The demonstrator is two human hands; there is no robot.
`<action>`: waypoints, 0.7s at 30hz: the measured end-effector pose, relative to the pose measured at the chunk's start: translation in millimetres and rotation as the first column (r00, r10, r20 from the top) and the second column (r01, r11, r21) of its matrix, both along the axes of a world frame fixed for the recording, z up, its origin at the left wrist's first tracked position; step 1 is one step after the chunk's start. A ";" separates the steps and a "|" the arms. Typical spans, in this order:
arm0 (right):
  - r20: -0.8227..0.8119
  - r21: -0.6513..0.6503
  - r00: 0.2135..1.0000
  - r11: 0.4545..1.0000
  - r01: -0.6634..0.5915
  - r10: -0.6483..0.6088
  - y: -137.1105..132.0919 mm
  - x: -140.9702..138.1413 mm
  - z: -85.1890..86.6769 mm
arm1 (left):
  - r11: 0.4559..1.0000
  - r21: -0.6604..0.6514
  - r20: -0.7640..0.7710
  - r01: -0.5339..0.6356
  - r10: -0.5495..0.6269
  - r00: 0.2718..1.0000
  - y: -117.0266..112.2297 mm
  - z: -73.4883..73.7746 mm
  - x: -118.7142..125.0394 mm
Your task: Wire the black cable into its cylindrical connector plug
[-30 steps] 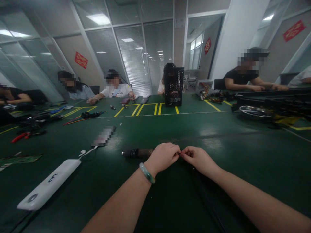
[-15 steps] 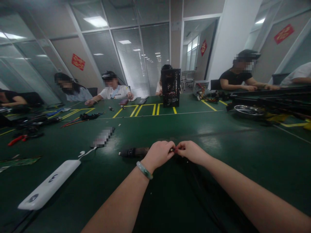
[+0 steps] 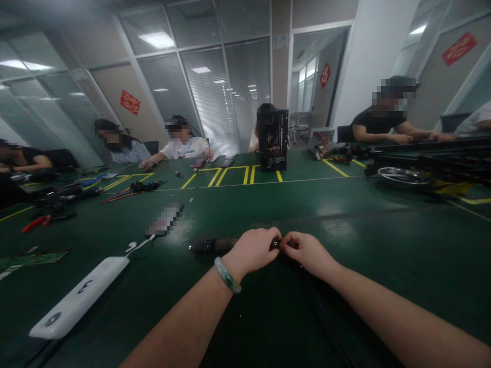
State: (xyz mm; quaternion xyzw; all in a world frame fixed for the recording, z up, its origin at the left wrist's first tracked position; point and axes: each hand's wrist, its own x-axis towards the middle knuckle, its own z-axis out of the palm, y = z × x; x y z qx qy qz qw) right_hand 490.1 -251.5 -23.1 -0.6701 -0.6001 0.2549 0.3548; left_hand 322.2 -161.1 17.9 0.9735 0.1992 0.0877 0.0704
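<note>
My left hand (image 3: pixel 255 249), with a pale green bangle at its wrist, is closed around the rear part of a dark electric screwdriver (image 3: pixel 213 246). The screwdriver lies almost level, its tip toward the left. A small gold-coloured metal spot shows at the left fingertips. Close beside it, my right hand (image 3: pixel 305 251) pinches what looks like the end of a black cable (image 3: pixel 316 301), which runs down over the table to the lower right. The fingers hide the cable's very end, so I cannot tell whether it touches the screwdriver.
On the green table (image 3: pixel 215 317) lie a white power strip (image 3: pixel 82 299), a phone (image 3: pixel 165 220), a green circuit board (image 3: pixel 42 258) and red-handled pliers (image 3: pixel 36 223). A black computer case (image 3: pixel 273 140) stands ahead. Black frame parts (image 3: pixel 433 158) are at right. Several people sit around the table.
The view has shifted slightly, so things appear a little lower and farther right. Both hands keep their grip and stay close together; the screwdriver's pose looks nearly the same.
</note>
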 end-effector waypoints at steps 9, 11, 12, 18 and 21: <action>-0.020 -0.012 1.000 1.000 -0.013 0.013 -0.3 0.9 0.1 | 1.000 -0.013 0.142 -0.015 0.017 0.990 -5.0 -8.6 -9.7; -0.018 -0.013 1.000 1.000 -0.017 0.017 -0.1 1.1 -0.1 | 1.000 -0.007 0.165 0.007 -0.005 0.986 -4.9 -8.6 -10.9; -0.016 -0.014 1.000 1.000 -0.016 0.016 0.0 1.2 -0.1 | 1.000 -0.005 0.175 0.015 -0.014 0.985 -4.7 -8.2 -11.1; -0.021 -0.029 1.000 1.000 -0.008 0.008 1.0 3.1 -1.3 | 1.000 -0.010 0.187 0.015 -0.013 0.982 -1.4 -9.0 -8.8; -0.033 -0.039 0.999 0.999 -0.002 0.000 1.1 4.0 -1.3 | 1.000 -0.012 0.190 -0.026 0.028 0.981 0.1 -11.7 -8.5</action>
